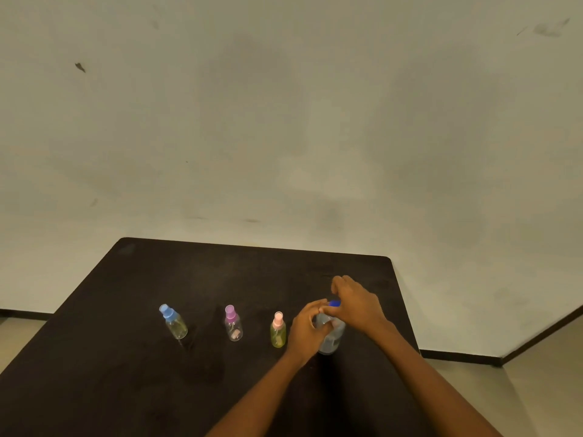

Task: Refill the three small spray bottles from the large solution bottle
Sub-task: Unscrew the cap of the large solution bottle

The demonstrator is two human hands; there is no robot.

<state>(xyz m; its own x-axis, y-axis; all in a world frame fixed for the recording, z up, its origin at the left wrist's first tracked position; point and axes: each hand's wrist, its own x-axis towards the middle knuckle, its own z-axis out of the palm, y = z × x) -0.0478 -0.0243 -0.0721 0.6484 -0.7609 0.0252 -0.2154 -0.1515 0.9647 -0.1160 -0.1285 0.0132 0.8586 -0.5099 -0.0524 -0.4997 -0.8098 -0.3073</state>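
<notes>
Your left hand (304, 335) grips the large solution bottle (329, 345); right hand (358, 305) pinches its blue cap (335, 303): hold base steady, twist slowly.

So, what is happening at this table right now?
A person steadies the large bottle with the left hand and holds its blue cap with the right hand, apparently opening it. The three small spray bottles stand upright in a row on the dark table beside it, caps on, untouched.

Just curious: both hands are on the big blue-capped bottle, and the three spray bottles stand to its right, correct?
No: the head view shows the spray bottles left of the big bottle; left hand and right hand are on it.
</notes>
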